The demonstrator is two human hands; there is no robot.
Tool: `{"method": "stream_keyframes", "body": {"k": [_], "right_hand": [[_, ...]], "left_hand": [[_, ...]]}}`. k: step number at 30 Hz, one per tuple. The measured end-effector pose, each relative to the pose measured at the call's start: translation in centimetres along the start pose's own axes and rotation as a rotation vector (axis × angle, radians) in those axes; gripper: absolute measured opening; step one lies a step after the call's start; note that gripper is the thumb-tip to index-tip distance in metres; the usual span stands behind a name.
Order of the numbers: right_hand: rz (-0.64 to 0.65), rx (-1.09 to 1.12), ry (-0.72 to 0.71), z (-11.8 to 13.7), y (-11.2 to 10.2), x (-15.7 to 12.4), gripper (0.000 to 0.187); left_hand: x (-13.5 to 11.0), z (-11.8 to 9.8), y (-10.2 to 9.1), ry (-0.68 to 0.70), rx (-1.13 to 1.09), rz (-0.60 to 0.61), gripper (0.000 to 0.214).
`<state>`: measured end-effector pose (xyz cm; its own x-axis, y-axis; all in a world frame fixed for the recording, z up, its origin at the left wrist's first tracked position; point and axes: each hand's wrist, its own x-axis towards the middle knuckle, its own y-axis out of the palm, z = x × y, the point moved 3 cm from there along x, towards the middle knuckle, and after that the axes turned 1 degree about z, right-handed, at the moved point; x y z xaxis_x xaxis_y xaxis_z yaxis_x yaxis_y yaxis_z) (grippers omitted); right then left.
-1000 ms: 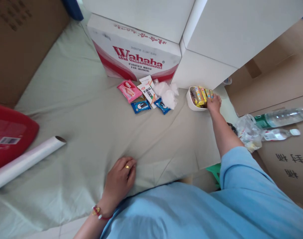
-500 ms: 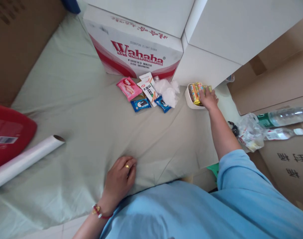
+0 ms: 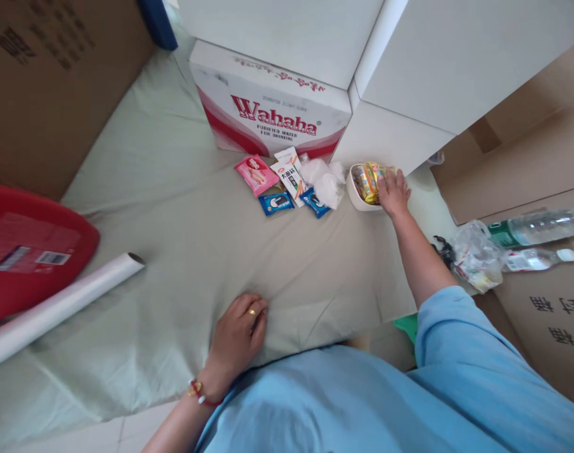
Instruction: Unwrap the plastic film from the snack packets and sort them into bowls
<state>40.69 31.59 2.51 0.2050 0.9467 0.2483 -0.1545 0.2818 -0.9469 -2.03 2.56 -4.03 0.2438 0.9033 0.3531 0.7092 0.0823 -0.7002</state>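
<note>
My right hand [image 3: 393,192] lies over the right side of a small white container [image 3: 362,202], fingers stretched out and slightly apart. Yellow snack packets [image 3: 369,179] fill that container, and the palm and fingers touch them or its rim; the contact is partly hidden. Down at the near edge of the cloth-covered surface [image 3: 187,277] rests my left hand [image 3: 242,330], its fingers curled together with nothing visible in them. Left of the container are a pink snack packet [image 3: 256,175], a white snack packet [image 3: 291,179], two blue packets [image 3: 276,203] and a crumpled clear plastic bag [image 3: 325,181].
A Wahaha water carton [image 3: 272,116] stands behind the packets, against white cabinets [image 3: 409,75]. To the left lie a white roll [image 3: 70,302] and a red container [image 3: 36,251], near a cardboard box [image 3: 65,88]. Plastic bottles [image 3: 541,226] and a plastic bag [image 3: 478,255] are at right.
The view has shifted slightly, so the things on the left appear farther right. My right hand's fingers have stretched further over the container's right side. My left hand stays resting on the cloth.
</note>
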Motion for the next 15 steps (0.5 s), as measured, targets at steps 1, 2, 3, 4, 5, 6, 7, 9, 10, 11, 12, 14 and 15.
{"method": "stream_keyframes", "body": {"k": [1,2,3,4,5,6,7,9,10,11,12,14,15], "right_hand": [[-0.086,0.026,-0.038,0.5,-0.5,-0.3,0.066],[-0.165,0.052,-0.092,1.3,-1.0,-0.8,0.063],[-0.218,0.079,-0.157,2.2,-1.2,-1.4,0.060],[-0.236,0.106,-0.224,3.3,-1.4,-1.9,0.056],[-0.227,0.129,-0.286,4.6,-1.3,-2.3,0.052],[-0.208,0.147,-0.336,5.8,-1.2,-2.7,0.048],[-0.181,0.152,-0.364,7.1,-1.0,-2.9,0.045],[-0.125,0.130,-0.349,9.3,-0.4,-2.9,0.038],[-0.104,0.117,-0.332,10.4,-0.1,-2.9,0.036],[-0.089,0.111,-0.320,11.3,0.2,-2.8,0.036],[-0.081,0.115,-0.316,12.2,0.5,-2.9,0.036],[-0.073,0.154,-0.328,13.5,1.1,-3.3,0.037],[-0.057,0.179,-0.333,14.0,1.5,-3.6,0.037]], "left_hand": [[0.0,0.0,-0.1,-0.009,-0.036,-0.003,0.017],[0.1,0.0,-0.4,-0.024,-0.083,-0.004,0.017],[0.3,-0.1,-0.6,-0.042,-0.138,0.001,0.017],[0.6,-0.3,-1.0,-0.064,-0.199,0.009,0.017],[1.0,-0.5,-1.4,-0.088,-0.259,0.016,0.017],[1.6,-0.7,-1.7,-0.112,-0.316,0.020,0.017],[2.4,-0.9,-2.1,-0.132,-0.367,0.021,0.017],[4.3,-1.1,-2.4,-0.170,-0.458,0.016,0.016],[5.5,-1.0,-2.3,-0.191,-0.507,0.018,0.015],[6.7,-0.8,-1.9,-0.226,-0.562,0.020,0.015],[7.8,-0.4,-1.3,-0.274,-0.630,0.020,0.015],[10.0,0.7,0.3,-0.384,-0.784,0.041,0.014],[10.8,1.3,1.1,-0.427,-0.870,0.041,0.015]]}}
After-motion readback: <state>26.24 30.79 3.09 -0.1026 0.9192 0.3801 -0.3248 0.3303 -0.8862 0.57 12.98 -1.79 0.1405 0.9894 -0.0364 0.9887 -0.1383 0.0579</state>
